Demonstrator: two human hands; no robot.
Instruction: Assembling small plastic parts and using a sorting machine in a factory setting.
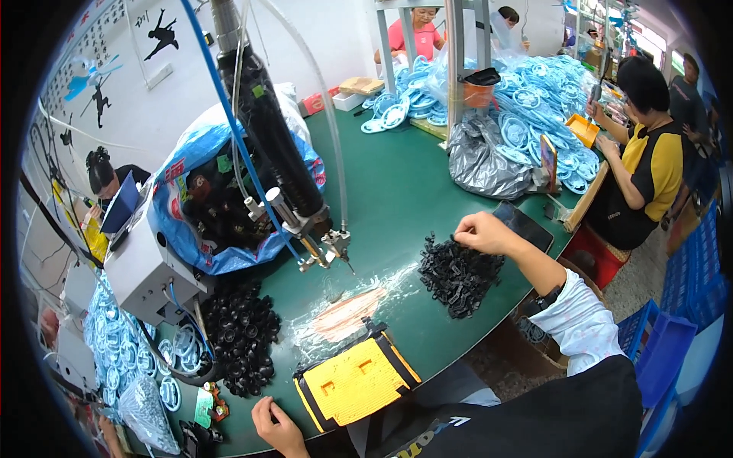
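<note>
My right hand (489, 233) is at the top of a heap of small black plastic parts (461, 281), its fingers pinched together. Whether a part is between the fingertips is too small to tell. Low in the view, my left hand (279, 429) is by the near table edge with its fingers curled in; anything inside them is hidden. Just right of it, a yellow ribbed block with black edges (357, 379) lies tilted on the table. Behind the block is a shiny patch of clear film or tape (343, 313) on the tabletop.
Above the green table (374, 175) hangs a machine head with a thin nozzle (340, 248), beside a grey control box (149, 267). Black round parts (240, 336) lie left, light-blue rings (122, 336) beyond. A grey plastic bag (485, 156) stands at the back; a co-worker (649, 160) works at right.
</note>
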